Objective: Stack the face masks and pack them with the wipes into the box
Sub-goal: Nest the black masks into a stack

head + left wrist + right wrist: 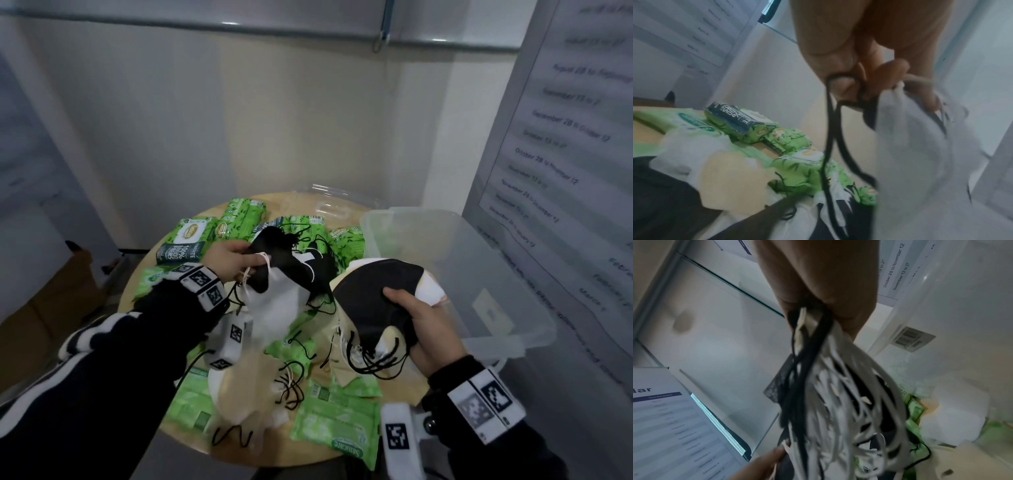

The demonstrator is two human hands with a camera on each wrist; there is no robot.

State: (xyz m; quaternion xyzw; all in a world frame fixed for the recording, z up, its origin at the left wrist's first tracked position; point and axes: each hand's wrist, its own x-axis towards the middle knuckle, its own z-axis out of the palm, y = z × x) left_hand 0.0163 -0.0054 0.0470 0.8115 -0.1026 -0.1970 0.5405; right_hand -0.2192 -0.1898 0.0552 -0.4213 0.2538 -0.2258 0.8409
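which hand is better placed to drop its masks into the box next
Right, probably. The right hand grips a gathered stack of masks beside the clear box. The left hand holds loose masks over the wipes, farther away.

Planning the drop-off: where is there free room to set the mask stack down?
Free: inside the clear box, which looks empty, and the bare table strip between the box and the near wipes pack. Crowded: the table middle, covered with wipes and loose masks.
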